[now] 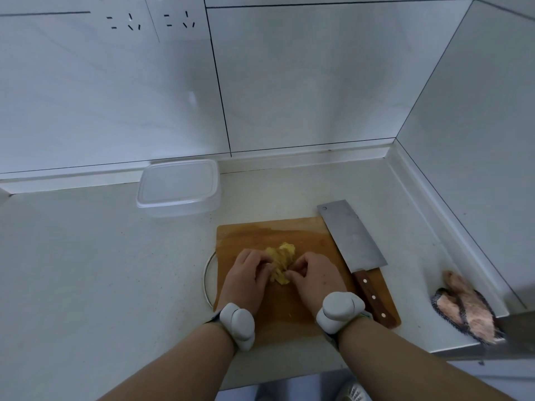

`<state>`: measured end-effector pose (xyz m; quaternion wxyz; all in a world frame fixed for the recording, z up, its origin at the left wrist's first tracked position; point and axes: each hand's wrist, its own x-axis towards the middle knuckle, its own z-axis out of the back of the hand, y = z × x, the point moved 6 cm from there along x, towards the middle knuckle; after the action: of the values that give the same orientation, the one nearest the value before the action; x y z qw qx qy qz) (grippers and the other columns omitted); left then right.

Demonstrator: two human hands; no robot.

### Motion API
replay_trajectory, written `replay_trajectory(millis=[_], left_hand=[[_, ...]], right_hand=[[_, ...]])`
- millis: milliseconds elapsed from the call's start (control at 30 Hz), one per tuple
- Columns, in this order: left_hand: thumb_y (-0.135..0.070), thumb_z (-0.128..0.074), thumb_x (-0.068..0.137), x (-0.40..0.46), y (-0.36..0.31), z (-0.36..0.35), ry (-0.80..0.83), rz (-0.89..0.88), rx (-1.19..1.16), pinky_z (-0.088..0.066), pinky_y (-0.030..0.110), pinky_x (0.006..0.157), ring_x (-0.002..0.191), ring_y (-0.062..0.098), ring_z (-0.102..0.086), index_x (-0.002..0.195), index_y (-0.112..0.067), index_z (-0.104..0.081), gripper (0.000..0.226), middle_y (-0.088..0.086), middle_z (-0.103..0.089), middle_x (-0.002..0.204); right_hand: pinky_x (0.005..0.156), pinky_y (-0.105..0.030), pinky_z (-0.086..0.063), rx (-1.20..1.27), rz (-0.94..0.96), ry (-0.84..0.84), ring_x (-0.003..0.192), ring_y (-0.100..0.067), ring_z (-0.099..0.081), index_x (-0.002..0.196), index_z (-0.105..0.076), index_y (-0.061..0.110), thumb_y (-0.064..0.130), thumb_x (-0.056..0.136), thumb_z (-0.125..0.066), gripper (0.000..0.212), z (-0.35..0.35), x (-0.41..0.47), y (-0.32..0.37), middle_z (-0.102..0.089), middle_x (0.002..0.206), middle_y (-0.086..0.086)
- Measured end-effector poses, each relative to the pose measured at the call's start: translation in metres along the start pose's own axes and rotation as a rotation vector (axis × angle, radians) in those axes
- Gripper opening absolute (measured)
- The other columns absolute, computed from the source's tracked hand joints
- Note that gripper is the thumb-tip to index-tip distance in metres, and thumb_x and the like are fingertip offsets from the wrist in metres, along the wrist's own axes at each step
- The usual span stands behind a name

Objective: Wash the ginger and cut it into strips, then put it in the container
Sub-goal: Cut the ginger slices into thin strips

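ginger (282,257) on board (292,235), cleaver (351,237) right, container (179,185) behind-left

A pale table (86,270) was seen, fitted into a tiled corner. On it were laid a clear container (179,188) by the wall, a wooden board (289,235) near the front edge, and a cloth (469,308) at the right.

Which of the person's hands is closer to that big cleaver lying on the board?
The right hand. It sits beside the cleaver, whose wooden handle lies just right of that wrist. The left hand is farther away, on the other side of the ginger strips both hands gather.
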<state>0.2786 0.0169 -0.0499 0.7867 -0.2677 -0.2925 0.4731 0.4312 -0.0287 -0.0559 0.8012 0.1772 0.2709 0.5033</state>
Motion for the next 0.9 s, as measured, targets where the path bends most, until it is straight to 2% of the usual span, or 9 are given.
replay_trajectory(millis=[167, 300, 433, 567, 733, 767, 833, 867, 900], left_hand=[[-0.016, -0.070, 0.084, -0.015, 0.002, 0.000, 0.066, -0.125, 0.022, -0.040, 0.002, 0.076, 0.087, -0.002, -0.049, 0.102, -0.019, -0.064, 0.019, -0.010, -0.054, 0.103], [-0.011, -0.075, 0.077, -0.016, 0.004, -0.004, 0.102, -0.173, 0.095, -0.041, 0.010, 0.084, 0.096, 0.006, -0.052, 0.108, -0.016, -0.067, 0.032, -0.003, -0.058, 0.108], [-0.014, -0.074, 0.077, -0.012, 0.004, -0.007, 0.126, -0.158, 0.180, -0.048, 0.022, 0.080, 0.101, 0.016, -0.055, 0.105, -0.018, -0.066, 0.029, -0.002, -0.058, 0.109], [-0.023, -0.066, 0.085, -0.011, 0.003, -0.007, 0.151, -0.099, 0.205, -0.049, 0.026, 0.076, 0.101, 0.016, -0.053, 0.105, -0.021, -0.063, 0.020, -0.004, -0.058, 0.107], [-0.028, -0.061, 0.089, -0.009, 0.004, -0.006, 0.199, -0.069, 0.219, -0.046, 0.025, 0.080, 0.105, 0.012, -0.049, 0.108, -0.024, -0.061, 0.020, -0.007, -0.055, 0.110], [-0.028, -0.061, 0.089, -0.009, 0.004, -0.006, 0.204, -0.070, 0.220, -0.046, 0.025, 0.081, 0.105, 0.012, -0.049, 0.108, -0.024, -0.061, 0.019, -0.007, -0.055, 0.110], [-0.028, -0.060, 0.090, -0.009, 0.003, -0.006, 0.223, -0.069, 0.221, -0.046, 0.025, 0.082, 0.105, 0.011, -0.049, 0.108, -0.024, -0.061, 0.019, -0.007, -0.055, 0.111], [-0.028, -0.059, 0.091, -0.009, 0.003, -0.005, 0.232, -0.067, 0.219, -0.045, 0.024, 0.083, 0.105, 0.011, -0.049, 0.108, -0.024, -0.061, 0.018, -0.007, -0.055, 0.111], [-0.029, -0.058, 0.091, -0.010, 0.003, -0.004, 0.236, -0.065, 0.218, -0.045, 0.023, 0.084, 0.105, 0.010, -0.049, 0.109, -0.024, -0.061, 0.018, -0.007, -0.055, 0.112]], right_hand=[[0.084, -0.034, -0.049, -0.108, -0.071, 0.073, 0.099, -0.023, -0.057, 0.111, -0.056, 0.019, 0.037, 0.092, -0.062, 0.028, -0.009, 0.003, 0.007, -0.049, 0.119, -0.003], [0.099, -0.033, -0.040, -0.138, -0.096, 0.130, 0.126, -0.027, -0.047, 0.132, -0.050, 0.015, 0.030, 0.102, -0.046, 0.033, -0.020, 0.005, 0.007, -0.044, 0.140, -0.006], [0.076, -0.030, -0.044, -0.093, -0.108, 0.038, 0.103, -0.026, -0.060, 0.113, -0.058, 0.011, 0.019, 0.098, -0.048, 0.020, -0.014, 0.000, 0.014, -0.062, 0.114, -0.009], [0.071, -0.028, -0.045, -0.055, -0.115, 0.028, 0.089, -0.020, -0.060, 0.104, -0.056, 0.019, 0.023, 0.096, -0.054, 0.010, -0.011, -0.004, 0.014, -0.062, 0.102, -0.001], [0.072, -0.029, -0.043, -0.011, -0.162, 0.057, 0.098, -0.028, -0.062, 0.103, -0.062, 0.010, 0.018, 0.095, -0.054, 0.014, -0.012, -0.005, 0.011, -0.065, 0.106, -0.009], [0.076, -0.031, -0.043, -0.022, -0.168, 0.101, 0.103, -0.029, -0.060, 0.111, -0.062, 0.006, 0.016, 0.097, -0.052, 0.020, -0.016, -0.005, 0.010, -0.063, 0.111, -0.011], [0.099, -0.032, -0.038, -0.109, -0.111, 0.262, 0.129, -0.029, -0.047, 0.140, -0.046, 0.000, 0.015, 0.104, -0.041, 0.039, -0.028, -0.006, 0.011, -0.049, 0.140, -0.013], [0.108, -0.031, -0.032, -0.139, -0.080, 0.295, 0.138, -0.028, -0.039, 0.147, -0.037, 0.003, 0.017, 0.106, -0.037, 0.043, -0.031, -0.008, 0.013, -0.040, 0.150, -0.012], [0.108, -0.032, -0.033, -0.153, -0.058, 0.270, 0.138, -0.027, -0.039, 0.145, -0.040, 0.006, 0.019, 0.105, -0.038, 0.042, -0.030, -0.008, 0.016, -0.041, 0.150, -0.010]])
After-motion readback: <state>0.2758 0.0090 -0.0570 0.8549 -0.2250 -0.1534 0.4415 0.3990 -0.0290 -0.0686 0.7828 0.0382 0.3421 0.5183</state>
